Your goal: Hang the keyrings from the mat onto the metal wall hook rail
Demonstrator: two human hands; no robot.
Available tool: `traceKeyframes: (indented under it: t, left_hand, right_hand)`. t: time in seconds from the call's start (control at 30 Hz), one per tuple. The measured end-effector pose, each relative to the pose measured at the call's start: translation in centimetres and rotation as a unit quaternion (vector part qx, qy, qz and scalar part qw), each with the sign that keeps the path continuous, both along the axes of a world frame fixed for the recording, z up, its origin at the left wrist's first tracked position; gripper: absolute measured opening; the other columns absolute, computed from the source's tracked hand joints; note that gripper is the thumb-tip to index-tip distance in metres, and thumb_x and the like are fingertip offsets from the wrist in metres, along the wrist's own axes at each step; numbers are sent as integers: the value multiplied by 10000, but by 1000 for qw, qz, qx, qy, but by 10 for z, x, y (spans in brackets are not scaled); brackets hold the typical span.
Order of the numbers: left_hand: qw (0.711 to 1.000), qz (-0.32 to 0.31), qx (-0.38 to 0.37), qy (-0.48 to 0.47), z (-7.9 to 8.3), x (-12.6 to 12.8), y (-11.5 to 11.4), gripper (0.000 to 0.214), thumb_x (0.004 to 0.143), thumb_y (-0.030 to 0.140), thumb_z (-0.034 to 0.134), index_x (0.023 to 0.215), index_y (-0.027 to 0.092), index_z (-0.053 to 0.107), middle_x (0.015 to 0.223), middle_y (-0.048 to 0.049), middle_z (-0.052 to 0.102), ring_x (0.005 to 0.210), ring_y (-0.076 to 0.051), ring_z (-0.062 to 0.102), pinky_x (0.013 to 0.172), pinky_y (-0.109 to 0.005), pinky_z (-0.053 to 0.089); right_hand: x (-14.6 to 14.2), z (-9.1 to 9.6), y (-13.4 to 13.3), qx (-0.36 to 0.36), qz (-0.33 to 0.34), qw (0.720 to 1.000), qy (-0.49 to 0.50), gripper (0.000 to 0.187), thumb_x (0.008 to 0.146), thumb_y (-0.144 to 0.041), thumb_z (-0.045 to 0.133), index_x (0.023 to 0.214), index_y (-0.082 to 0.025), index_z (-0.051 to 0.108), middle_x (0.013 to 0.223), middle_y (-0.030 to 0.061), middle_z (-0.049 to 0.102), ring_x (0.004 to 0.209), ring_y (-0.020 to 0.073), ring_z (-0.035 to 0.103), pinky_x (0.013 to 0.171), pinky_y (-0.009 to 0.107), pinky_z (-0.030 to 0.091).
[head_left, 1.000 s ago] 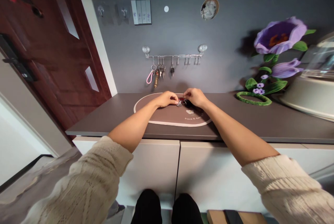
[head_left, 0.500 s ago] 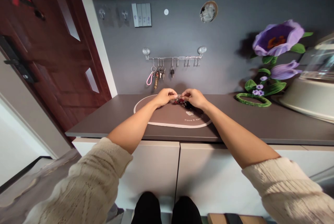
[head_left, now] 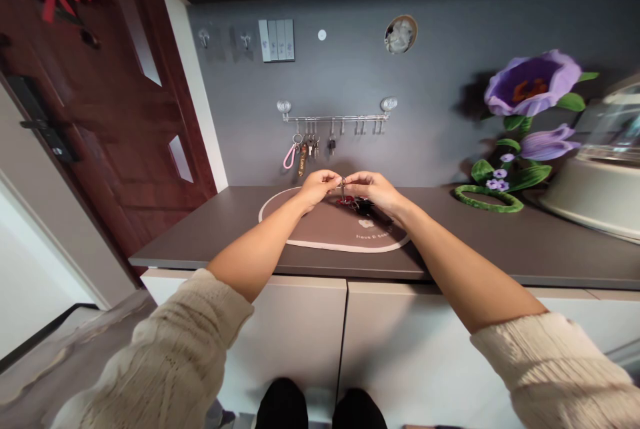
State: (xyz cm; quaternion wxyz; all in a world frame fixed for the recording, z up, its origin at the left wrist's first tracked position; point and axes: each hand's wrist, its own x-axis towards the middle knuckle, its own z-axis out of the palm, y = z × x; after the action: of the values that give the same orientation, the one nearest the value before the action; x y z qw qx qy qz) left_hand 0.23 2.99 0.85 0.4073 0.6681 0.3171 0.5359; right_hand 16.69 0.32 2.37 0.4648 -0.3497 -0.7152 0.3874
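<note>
Above the brown oval mat (head_left: pixel 320 228), my left hand (head_left: pixel 319 188) and my right hand (head_left: pixel 374 192) almost meet, fingertips pinched. Between them hangs a small metal key (head_left: pixel 343 190), gripped by both hands at its top. Just below and to the right, more keys with red and black parts (head_left: pixel 367 206) lie on the mat, partly hidden by my right hand. On the wall behind, a clear hook rail (head_left: pixel 335 118) carries several keys, a pink loop (head_left: pixel 289 156) and a brown tag (head_left: pixel 303 161).
The mat lies on a dark countertop (head_left: pixel 200 229) over pale cabinet doors (head_left: pixel 295 329). Purple fabric flowers (head_left: pixel 533 86) and a cream domed appliance (head_left: pixel 595 182) stand to the right. A dark red door (head_left: pixel 110 129) with a black handle is at left.
My hands have drawn together and lifted slightly off the mat, and a key now shows hanging between the fingertips. The view has shifted slightly.
</note>
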Motion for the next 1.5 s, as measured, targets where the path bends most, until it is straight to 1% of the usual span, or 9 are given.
traceKeyframes:
  t: [0.1,0.27,0.67,0.93,1.07,1.2,1.27,1.4,1.5]
  left_hand:
    - [999,8,-12,-32,1,2,-1,259,614,329,659,750,121,586,685,-1,578,601,-68,477,580,-209,370]
    - [998,2,-21,-56,0,4,-2,291,591,344,676,757,123,587,685,-6,587,603,-76,488,581,-218,371]
    - [997,-2,-25,-76,-2,9,-1,313,583,369,683,768,127,613,682,-11,600,590,-77,483,562,-218,363]
    - [997,-6,-14,-73,1,11,-5,316,573,377,687,762,133,620,683,-10,597,599,-85,483,576,-225,360]
    - [996,23,-8,-86,2,12,-5,286,605,374,659,745,129,616,625,3,564,554,-77,452,557,-223,348]
    - [991,88,-16,-97,0,10,-2,218,637,343,629,680,132,593,555,20,525,520,-71,429,541,-216,334]
    - [988,114,-20,-99,-2,10,1,193,648,323,618,668,134,584,557,20,527,524,-73,438,547,-214,342]
    - [986,140,-11,-84,-6,10,8,159,677,295,582,674,136,578,564,17,533,522,-79,448,558,-220,360]
    - [984,162,-2,-73,-7,10,10,143,679,281,577,658,139,581,582,5,556,558,-94,482,597,-233,383]
  right_hand:
    - [-1,0,0,-3,-13,1000,12,251,633,-318,676,821,-161,624,767,18,641,630,95,540,631,245,449]
    - [-3,-2,1,-3,-30,999,15,269,615,-378,680,738,-148,613,681,13,616,590,92,510,601,245,423]
    - [-2,-2,1,45,-50,998,19,273,643,-413,630,730,-161,576,698,-7,584,616,95,496,620,238,386]
    - [-1,-4,4,8,-33,996,82,288,641,-418,635,749,-173,526,657,-24,539,602,89,497,597,231,402]
    - [0,-3,5,-14,-37,992,121,327,603,-423,666,746,-176,506,652,-28,531,567,85,505,569,235,419]
    - [0,-1,5,-25,-63,987,144,348,594,-431,673,751,-175,498,666,-18,544,534,82,499,523,229,423]
    - [-2,3,6,-24,-73,985,156,320,616,-417,661,745,-175,496,670,-11,547,567,92,518,547,237,446]
    - [-8,17,12,-26,-97,979,179,184,682,-302,626,718,-176,496,695,-9,538,677,107,575,658,260,484]
    - [-16,34,22,-37,-105,975,194,107,731,-220,572,710,-181,475,693,-14,533,650,99,588,664,274,498]
